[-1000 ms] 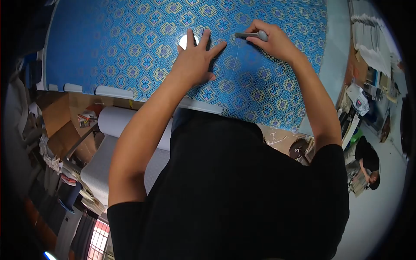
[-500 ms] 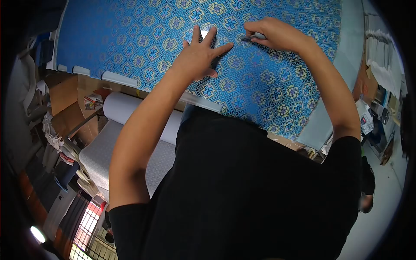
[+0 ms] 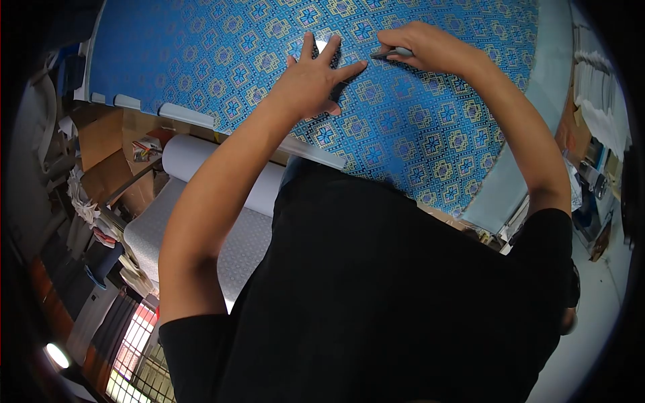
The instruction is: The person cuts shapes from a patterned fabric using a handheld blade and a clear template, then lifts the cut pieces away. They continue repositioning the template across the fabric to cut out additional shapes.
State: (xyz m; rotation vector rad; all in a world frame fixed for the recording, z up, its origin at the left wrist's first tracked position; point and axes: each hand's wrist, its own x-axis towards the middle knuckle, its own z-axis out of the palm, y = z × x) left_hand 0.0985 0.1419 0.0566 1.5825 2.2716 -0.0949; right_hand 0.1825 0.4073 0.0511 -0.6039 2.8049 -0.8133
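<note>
My left hand [image 3: 310, 80] lies flat on the blue patterned fabric [image 3: 430, 124], its fingers spread wide. Between two of its fingers shows a small bright white patch [image 3: 322, 46]. To the right, my right hand [image 3: 422, 48] is closed around a slim grey pen-like tool [image 3: 402, 52], whose dark tip points left and down at the cloth. The tip is close to the left hand's outstretched finger. Yellow and dark-blue geometric motifs cover the fabric, which spreads over the table.
Pale edge strips [image 3: 185, 115] line the table's near side. Below them, left of my body, are a white roll [image 3: 191, 156] and grey textured material [image 3: 171, 228]. Cardboard boxes [image 3: 101, 144] stand further left. White stacks [image 3: 594, 94] are at the far right.
The view has shifted slightly. My left hand's fingers have shifted a little on the fabric, while my right hand keeps hold of the grey tool near the same spot.
</note>
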